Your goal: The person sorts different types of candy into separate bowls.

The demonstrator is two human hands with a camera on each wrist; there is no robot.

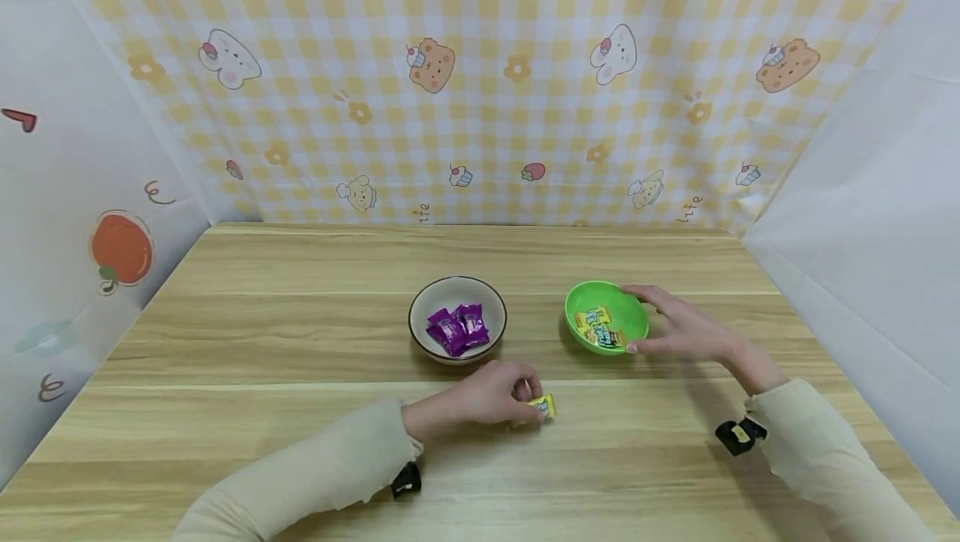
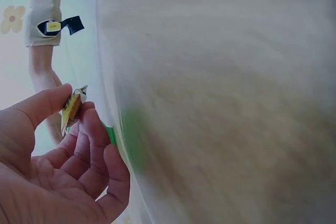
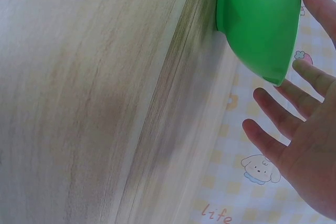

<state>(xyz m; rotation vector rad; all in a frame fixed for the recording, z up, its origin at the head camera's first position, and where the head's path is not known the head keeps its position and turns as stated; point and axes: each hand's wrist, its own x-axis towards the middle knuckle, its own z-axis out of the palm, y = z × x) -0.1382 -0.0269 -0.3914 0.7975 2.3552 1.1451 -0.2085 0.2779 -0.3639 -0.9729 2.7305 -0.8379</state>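
Observation:
Between thumb and fingers, my left hand (image 1: pixel 495 392) pinches a small yellow-wrapped candy (image 1: pixel 544 405) low over the table in front of the two bowls. In the left wrist view the candy (image 2: pixel 74 107) stands edge-on at the fingertips. At the right side of a green bowl (image 1: pixel 624 313), my right hand (image 1: pixel 686 332) has its thumb and fingers spread against the rim. The right wrist view shows that hand's fingers (image 3: pixel 278 114) fairly straight, with the thumb at the bowl's edge. A few yellow candies (image 1: pixel 598 328) lie in the green bowl.
Left of the green bowl stands a white bowl with a dark rim (image 1: pixel 457 290), holding several purple-wrapped candies (image 1: pixel 459 328). The wooden table (image 1: pixel 300 308) ends at a checked curtain (image 1: pixel 480 108) behind, with pale cloth sheets (image 1: pixel 862 192) at both sides.

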